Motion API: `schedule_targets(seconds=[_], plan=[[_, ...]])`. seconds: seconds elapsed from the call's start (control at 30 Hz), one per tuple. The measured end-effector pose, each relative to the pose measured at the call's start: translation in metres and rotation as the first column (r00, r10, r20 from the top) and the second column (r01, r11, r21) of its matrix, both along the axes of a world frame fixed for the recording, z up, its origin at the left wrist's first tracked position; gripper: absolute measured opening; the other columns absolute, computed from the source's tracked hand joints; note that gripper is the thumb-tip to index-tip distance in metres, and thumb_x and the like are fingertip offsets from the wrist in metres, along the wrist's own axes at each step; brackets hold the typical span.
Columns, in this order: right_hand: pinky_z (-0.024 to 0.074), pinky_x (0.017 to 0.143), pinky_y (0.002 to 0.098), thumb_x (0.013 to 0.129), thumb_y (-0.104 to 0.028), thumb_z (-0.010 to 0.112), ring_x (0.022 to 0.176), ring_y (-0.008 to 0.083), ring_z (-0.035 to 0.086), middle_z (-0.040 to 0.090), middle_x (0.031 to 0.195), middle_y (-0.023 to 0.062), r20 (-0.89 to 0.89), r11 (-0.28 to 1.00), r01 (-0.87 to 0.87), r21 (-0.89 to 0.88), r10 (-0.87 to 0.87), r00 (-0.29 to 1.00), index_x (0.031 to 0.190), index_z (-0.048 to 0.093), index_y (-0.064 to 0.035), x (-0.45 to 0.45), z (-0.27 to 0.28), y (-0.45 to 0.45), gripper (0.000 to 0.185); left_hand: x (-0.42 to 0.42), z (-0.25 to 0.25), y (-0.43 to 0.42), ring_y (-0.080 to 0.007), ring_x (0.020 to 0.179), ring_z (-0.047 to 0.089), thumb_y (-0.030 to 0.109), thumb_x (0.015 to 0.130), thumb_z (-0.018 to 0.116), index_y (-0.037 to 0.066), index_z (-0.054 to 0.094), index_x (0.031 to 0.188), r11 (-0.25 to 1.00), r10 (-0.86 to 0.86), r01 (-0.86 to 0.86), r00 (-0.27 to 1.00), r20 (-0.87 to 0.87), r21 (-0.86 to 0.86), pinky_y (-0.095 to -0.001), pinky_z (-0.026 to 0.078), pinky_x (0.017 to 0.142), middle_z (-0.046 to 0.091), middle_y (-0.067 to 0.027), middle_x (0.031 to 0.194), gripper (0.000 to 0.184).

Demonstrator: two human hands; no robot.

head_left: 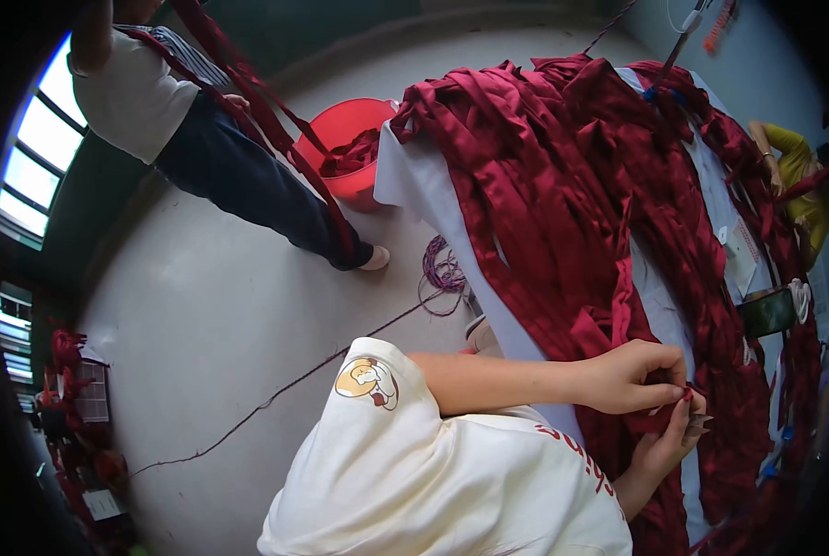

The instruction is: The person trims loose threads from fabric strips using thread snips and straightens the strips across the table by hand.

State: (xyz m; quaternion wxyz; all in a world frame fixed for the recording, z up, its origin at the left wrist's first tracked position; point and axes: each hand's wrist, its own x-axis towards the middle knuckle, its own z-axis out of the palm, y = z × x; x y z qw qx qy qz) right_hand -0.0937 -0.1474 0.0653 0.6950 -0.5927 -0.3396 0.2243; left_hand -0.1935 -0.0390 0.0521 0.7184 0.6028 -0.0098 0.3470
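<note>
Dark-red fabric [647, 423], pinched over the near side of the white-draped table [419, 181] | Left hand [632, 375] curled, fingertips closed on it; right hand [664, 450] likewise, partly hidden | From my remote station, I judge slippery fabric wants light, close-set pinches | Red tub [356, 188] beside the table's far-left corner
</note>
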Motion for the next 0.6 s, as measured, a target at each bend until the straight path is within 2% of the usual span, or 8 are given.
schedule_targets(seconds=[0.13,0.33,0.4,0.47,0.53,0.6], plan=[[0.0325,0.057,0.0214,0.083,-0.017,0.055,0.06,0.0082,0.043,0.047,0.071,0.002,0.019,0.998,0.06,-0.002,-0.059,0.998,0.084,0.049,-0.0027,-0.01,0.004,0.007,0.015,-0.005,-0.001,0.001,-0.0128,0.074,0.054,0.013,0.085,0.057,-0.001,0.051,0.086,1.0,0.02,-0.02,1.0,0.008,-0.009,-0.0263,0.044,0.065,0.057,-0.0067,0.079,0.015],[0.0382,0.064,0.0222,0.083,-0.016,0.056,0.071,0.0101,0.049,0.05,0.079,0.0038,-0.006,0.998,0.055,-0.025,-0.055,0.998,0.088,0.05,-0.0008,-0.01,0.0,0.012,0.017,-0.011,-0.002,0.008,-0.0127,0.073,0.054,0.013,0.085,0.056,0.0,0.05,0.086,0.999,0.038,-0.037,0.999,0.034,-0.012,-0.0261,0.043,0.063,0.057,-0.0066,0.079,0.015],[0.0406,0.067,0.0228,0.083,-0.017,0.057,0.076,0.0106,0.05,0.05,0.084,0.0046,0.194,0.995,0.095,-0.021,-0.089,0.977,0.089,0.05,-0.0006,-0.008,-0.007,0.013,0.018,-0.014,-0.001,0.011,-0.0131,0.072,0.054,0.014,0.086,0.056,0.0,0.05,0.086,0.998,0.061,-0.061,0.997,0.042,-0.004,-0.0261,0.043,0.062,0.057,-0.0068,0.078,0.015],[0.0426,0.068,0.0234,0.083,-0.018,0.057,0.079,0.0108,0.05,0.05,0.086,0.0051,0.173,0.994,0.103,-0.036,-0.096,0.98,0.09,0.05,-0.0007,-0.01,-0.004,0.014,0.02,-0.013,-0.004,0.012,-0.0139,0.071,0.055,0.014,0.086,0.056,0.0,0.05,0.086,0.991,0.129,-0.13,0.99,0.057,0.016,-0.0264,0.043,0.062,0.057,-0.0068,0.078,0.016],[0.044,0.067,0.0238,0.084,-0.019,0.057,0.081,0.0109,0.05,0.049,0.087,0.0052,-0.076,0.994,0.079,-0.073,-0.084,0.994,0.09,0.05,-0.001,-0.019,0.006,0.019,0.02,-0.011,-0.007,0.013,-0.0146,0.071,0.055,0.015,0.086,0.056,0.0,0.05,0.086,0.985,0.167,-0.169,0.983,0.074,0.023,-0.0268,0.043,0.062,0.057,-0.0066,0.078,0.016],[0.0452,0.066,0.0244,0.085,-0.019,0.056,0.08,0.0109,0.05,0.049,0.085,0.0051,-0.042,0.994,0.076,-0.073,-0.079,0.996,0.089,0.05,-0.0016,-0.016,0.002,0.019,0.019,-0.013,-0.008,0.013,-0.0153,0.071,0.056,0.016,0.086,0.056,0.0,0.05,0.085,0.983,0.181,-0.184,0.98,0.085,0.021,-0.0273,0.044,0.062,0.057,-0.0064,0.078,0.017]])
